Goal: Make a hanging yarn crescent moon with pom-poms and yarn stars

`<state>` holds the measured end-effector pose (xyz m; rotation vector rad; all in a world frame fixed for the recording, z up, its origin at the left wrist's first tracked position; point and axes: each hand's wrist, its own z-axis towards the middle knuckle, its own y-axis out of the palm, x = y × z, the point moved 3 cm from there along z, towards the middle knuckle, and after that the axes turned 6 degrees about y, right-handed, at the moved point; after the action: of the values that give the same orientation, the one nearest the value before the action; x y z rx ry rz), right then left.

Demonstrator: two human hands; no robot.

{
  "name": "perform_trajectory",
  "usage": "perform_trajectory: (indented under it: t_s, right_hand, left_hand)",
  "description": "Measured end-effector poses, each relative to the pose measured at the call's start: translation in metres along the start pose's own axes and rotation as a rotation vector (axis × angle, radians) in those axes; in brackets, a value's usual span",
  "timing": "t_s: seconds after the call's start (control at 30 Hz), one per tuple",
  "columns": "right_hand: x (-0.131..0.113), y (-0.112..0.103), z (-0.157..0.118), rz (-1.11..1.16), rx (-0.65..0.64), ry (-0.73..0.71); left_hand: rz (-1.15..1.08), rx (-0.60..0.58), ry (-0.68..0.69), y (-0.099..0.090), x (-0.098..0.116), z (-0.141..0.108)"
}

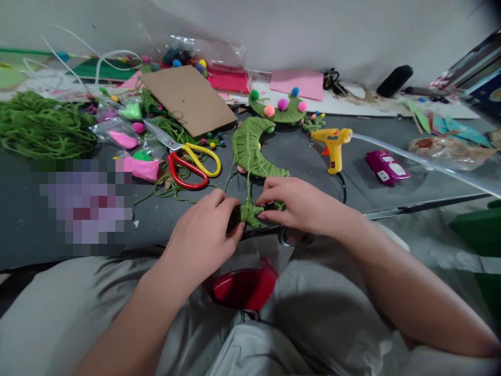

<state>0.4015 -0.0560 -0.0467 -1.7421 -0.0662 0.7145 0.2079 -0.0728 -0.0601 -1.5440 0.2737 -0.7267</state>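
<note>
Near the table's front edge I hold a small piece wrapped in green yarn (249, 213), with short arms sticking out. My left hand (211, 222) is closed around its left side. At its right side, my right hand (287, 203) pinches the piece between thumb and fingers. A strand of green yarn runs up from it toward a yarn-wrapped crescent (246, 143) lying just beyond my hands. Behind that crescent lies a second green crescent (287, 112) with colored pom-poms. Red-and-yellow-handled scissors (191, 164) rest to the left of my hands, blades pointing away.
A yellow glue gun (333, 149) stands right of the crescents, near a purple packet (387, 167). Brown cardboard (190, 99) lies behind the scissors. At far left sits a heap of green yarn (43, 125), beside bags of pink clay (141, 168). A white cable (422, 162) crosses at right.
</note>
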Motion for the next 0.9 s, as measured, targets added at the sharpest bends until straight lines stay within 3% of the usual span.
perform_trajectory:
  t_s: [0.17,0.33,0.63,0.9]
  right_hand:
    - [0.000,-0.007,0.000,0.062,0.050,-0.057]
    - [0.001,-0.015,0.000,0.163,0.165,-0.106]
    - [0.006,-0.019,0.000,0.190,0.284,-0.156]
    - [0.004,-0.019,-0.001,0.157,0.380,-0.181]
  left_hand:
    - [-0.106,0.043,-0.008,-0.008,-0.006,-0.002]
    - [-0.386,0.126,-0.017,-0.014,-0.013,0.002]
    - [-0.842,0.182,-0.200,-0.009,-0.019,0.011]
    - [-0.933,0.341,-0.251,-0.004,-0.024,0.015]
